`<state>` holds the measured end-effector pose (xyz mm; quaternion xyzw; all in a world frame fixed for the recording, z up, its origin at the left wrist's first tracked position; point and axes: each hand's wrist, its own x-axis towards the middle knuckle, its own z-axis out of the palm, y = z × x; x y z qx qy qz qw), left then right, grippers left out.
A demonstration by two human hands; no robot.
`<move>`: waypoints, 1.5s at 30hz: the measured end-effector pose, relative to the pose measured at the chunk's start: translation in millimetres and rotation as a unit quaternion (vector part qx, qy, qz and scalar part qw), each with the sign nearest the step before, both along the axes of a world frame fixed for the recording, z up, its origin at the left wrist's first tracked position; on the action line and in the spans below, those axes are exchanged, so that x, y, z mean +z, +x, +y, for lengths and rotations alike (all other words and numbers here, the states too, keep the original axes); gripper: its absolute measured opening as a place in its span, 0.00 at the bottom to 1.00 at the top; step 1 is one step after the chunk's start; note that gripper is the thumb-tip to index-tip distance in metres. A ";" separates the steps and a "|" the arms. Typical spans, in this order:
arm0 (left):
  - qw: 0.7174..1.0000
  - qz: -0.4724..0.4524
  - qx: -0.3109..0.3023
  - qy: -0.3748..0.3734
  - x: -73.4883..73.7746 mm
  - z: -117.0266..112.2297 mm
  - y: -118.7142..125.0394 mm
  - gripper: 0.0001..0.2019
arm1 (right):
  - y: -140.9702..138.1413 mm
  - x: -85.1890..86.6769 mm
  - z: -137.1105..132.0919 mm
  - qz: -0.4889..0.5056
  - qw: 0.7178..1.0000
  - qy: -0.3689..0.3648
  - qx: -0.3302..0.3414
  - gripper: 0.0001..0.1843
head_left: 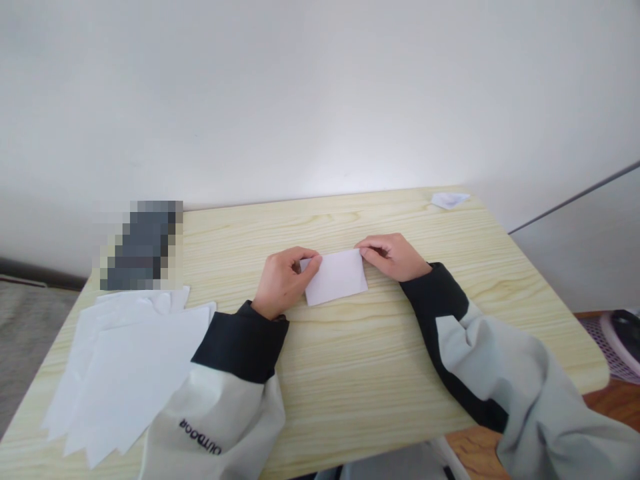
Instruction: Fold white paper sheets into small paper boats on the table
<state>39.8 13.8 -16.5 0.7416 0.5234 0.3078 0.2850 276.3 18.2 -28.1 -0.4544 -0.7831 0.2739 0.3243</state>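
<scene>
A small white folded piece of paper point(337, 277) is held between my two hands, just above or on the wooden table, around its middle; I cannot tell if it touches. My left hand point(285, 280) pinches its upper left corner between thumb and fingers. At the upper right corner, the thumb and fingertips of my right hand point(395, 257) close on the paper's edge. The face of the paper toward me looks blank, and its underside is hidden.
Several loose white sheets point(145, 373) overlap at the table's left side. Behind them lies a dark, pixelated rectangular object point(145, 243). A small folded paper point(450, 200) rests at the far right corner. A white wall point(320, 100) borders the wooden table point(350, 387); a pink basket point(613, 347) stands beyond its right edge.
</scene>
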 end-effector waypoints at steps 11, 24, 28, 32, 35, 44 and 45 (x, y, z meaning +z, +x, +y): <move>1.000 -0.021 0.002 -0.021 -1.1 -0.2 -0.1 0.13 | -9.0 -2.0 -4.8 0.011 0.999 -0.023 -0.027 0.16; 0.994 0.091 0.022 0.062 -2.0 3.7 -5.8 0.11 | -3.7 -5.9 -0.3 0.044 0.996 -0.022 -0.074 0.17; 0.993 0.083 0.037 0.075 -4.7 4.9 -7.1 0.11 | -6.0 -6.0 0.0 0.015 0.996 0.010 -0.091 0.17; 0.995 0.042 0.016 0.091 -7.1 4.7 -6.8 0.15 | -9.2 -5.4 -0.2 -0.001 0.995 0.029 -0.100 0.16; 0.994 0.058 -0.023 0.088 -7.6 3.6 -5.3 0.13 | -11.1 -5.3 -0.4 -0.005 0.994 0.028 -0.102 0.15; 0.962 0.163 -0.146 0.163 -9.3 1.9 -3.0 0.19 | -16.5 -8.4 -0.5 -0.011 0.992 0.048 -0.118 0.13; 0.959 0.180 -0.150 0.161 -9.6 1.6 -2.8 0.20 | -16.6 -8.8 -0.5 -0.013 0.992 0.051 -0.116 0.12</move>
